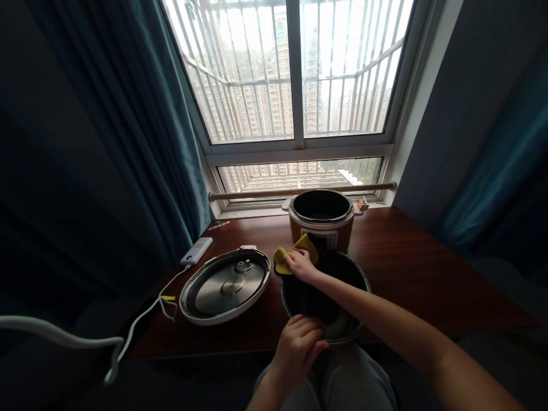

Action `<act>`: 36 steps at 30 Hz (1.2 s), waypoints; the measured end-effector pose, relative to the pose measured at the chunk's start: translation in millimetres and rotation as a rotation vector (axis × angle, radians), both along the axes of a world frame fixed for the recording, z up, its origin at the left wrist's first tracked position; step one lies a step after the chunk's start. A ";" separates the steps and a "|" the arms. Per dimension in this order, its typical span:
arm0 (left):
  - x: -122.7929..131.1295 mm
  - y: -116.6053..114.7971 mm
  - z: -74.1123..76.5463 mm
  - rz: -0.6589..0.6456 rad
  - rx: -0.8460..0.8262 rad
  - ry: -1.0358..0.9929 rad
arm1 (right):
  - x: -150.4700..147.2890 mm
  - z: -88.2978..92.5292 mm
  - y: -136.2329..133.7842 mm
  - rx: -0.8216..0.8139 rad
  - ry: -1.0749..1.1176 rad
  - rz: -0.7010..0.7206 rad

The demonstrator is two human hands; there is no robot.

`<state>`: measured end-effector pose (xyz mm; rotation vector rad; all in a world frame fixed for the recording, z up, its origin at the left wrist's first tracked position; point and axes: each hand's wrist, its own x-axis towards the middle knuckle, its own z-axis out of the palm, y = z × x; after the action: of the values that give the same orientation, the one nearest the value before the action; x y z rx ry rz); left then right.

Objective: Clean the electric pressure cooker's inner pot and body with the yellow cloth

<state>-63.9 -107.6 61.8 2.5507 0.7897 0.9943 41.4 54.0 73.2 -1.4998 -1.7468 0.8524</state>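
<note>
A dark inner pot (306, 299) with a pale rim stands at the near edge of the table, tilted slightly toward me. My left hand (300, 342) grips its near rim, fingers curled over the edge. Reaching across the pot, my right hand (303, 266) holds a yellow cloth (281, 264) with a dark underside against the far left rim. The cloth hangs partly over the outside. Just behind is the rice cooker body (299, 224), its top uncovered and its inside dark. To the left, the round lid (222, 291) lies with its metal inner face up.
A white power strip (197, 251) lies at the table's left side, its white cable (141, 319) trailing off toward me. The brown table (406, 268) stands below a barred window (295, 80). Blue curtains (141, 114) hang on the left.
</note>
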 end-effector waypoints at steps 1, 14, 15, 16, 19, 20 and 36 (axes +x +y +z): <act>-2.6 0.4 4.1 -0.004 -0.006 0.014 | 0.1 0.8 -0.1 -0.008 0.009 0.031; 58.3 132.7 35.3 0.769 -0.182 0.522 | 111.4 24.4 -42.4 0.007 0.095 -0.094; 61.6 142.3 33.2 0.771 -0.222 0.571 | 122.5 20.5 -53.7 0.076 -0.020 -0.158; 63.7 151.1 31.6 0.751 -0.255 0.604 | 132.5 14.8 -64.6 0.128 -0.139 -0.235; 64.5 173.0 29.9 0.646 -0.315 0.645 | 152.6 -8.4 -89.9 0.072 -0.335 -0.357; 63.5 178.4 30.1 0.612 -0.324 0.654 | 155.6 -16.1 -94.9 0.025 -0.341 -0.359; 5.0 163.8 20.6 0.590 -0.469 0.405 | 140.9 -24.5 -104.2 -0.009 -0.186 -0.543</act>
<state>-59.0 56.2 82.4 2.1516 1.7222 0.3377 182.3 -50.3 48.7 -1.9781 -1.3445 0.4507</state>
